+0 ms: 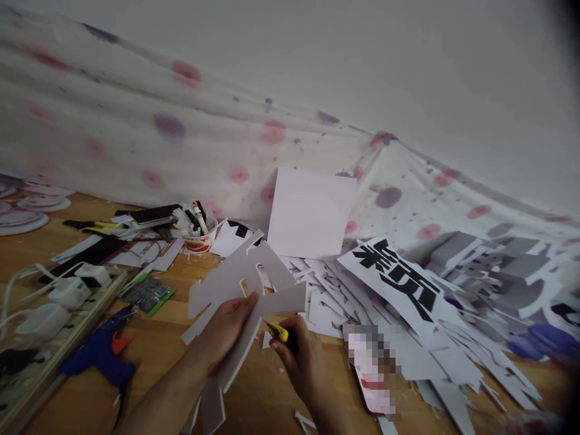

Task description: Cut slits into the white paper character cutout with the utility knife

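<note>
My left hand (233, 326) grips a white foam board sheet (235, 269) with cut-out slots, held up at a tilt above the wooden table. Its thumb lies over the board's face, and the other fingers are hidden behind it. Closed round a yellow and black utility knife (277, 331) is my right hand (301, 359). The knife's tip points toward the board's lower right edge; I cannot tell whether it touches. Below the hands, narrow white board strips (212, 408) hang or lie near my left forearm.
White offcuts (326, 302) pile up at centre right, with a printed character sheet (394, 278) on top. A phone (374, 374) lies right of my hand. At left are a blue glue gun (102, 350), a power strip (77, 356) and a pen cup (199, 232). A white panel (312, 211) leans behind.
</note>
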Available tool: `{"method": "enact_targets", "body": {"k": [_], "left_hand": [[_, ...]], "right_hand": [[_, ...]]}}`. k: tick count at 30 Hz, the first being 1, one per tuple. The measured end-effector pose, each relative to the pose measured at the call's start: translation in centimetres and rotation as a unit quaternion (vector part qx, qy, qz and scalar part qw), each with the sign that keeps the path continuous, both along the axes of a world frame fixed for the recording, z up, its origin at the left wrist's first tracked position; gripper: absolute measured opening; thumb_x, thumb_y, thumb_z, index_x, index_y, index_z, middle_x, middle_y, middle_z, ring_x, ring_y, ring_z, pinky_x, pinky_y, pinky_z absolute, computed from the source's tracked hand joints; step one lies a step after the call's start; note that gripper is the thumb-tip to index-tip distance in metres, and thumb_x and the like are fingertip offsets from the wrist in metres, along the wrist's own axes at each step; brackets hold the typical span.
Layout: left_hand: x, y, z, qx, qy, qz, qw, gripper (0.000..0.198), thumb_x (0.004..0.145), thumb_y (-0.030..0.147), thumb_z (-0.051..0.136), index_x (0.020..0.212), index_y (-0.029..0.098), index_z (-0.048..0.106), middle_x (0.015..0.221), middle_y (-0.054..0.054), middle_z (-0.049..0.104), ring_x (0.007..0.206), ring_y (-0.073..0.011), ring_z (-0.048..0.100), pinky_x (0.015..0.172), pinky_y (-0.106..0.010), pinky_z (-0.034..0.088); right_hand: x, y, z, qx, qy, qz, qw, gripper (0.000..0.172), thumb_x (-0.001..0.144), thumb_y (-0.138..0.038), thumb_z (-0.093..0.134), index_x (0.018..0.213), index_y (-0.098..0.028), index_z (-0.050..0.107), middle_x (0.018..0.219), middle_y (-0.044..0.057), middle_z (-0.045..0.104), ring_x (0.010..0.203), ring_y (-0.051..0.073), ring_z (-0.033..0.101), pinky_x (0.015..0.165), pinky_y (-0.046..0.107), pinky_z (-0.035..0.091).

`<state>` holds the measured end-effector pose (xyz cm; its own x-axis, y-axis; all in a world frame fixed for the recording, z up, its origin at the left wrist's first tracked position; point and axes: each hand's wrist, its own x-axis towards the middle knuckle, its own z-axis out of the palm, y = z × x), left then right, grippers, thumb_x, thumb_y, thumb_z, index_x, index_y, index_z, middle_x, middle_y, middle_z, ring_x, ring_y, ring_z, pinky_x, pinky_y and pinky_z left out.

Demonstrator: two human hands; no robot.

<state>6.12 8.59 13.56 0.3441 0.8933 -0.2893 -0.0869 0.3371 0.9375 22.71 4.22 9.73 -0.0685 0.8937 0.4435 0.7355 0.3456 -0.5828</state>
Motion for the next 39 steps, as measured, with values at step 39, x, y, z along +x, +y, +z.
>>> {"method": "enact_targets", "body": {"k": [39], "left_hand": [[-0.1, 0.3, -0.7, 0.09, 0.059, 0.084, 0.991, 0.053, 0.068, 0.067, 0.047, 0.066, 0.015, 0.058, 0.056, 0.001, 0.052, 0.059, -0.0157, 0.049, 0.057, -0.026, 0.037]], "right_hand": [[1.1, 1.0, 0.4, 0.113, -0.127, 0.09, 0.981, 0.026, 0.087, -0.044, 0.043, 0.085, -0.021, 0.055, 0.073, 0.003, 0.062, 0.064, 0.014, 0.057, 0.057, 0.023, 0.04]]}}
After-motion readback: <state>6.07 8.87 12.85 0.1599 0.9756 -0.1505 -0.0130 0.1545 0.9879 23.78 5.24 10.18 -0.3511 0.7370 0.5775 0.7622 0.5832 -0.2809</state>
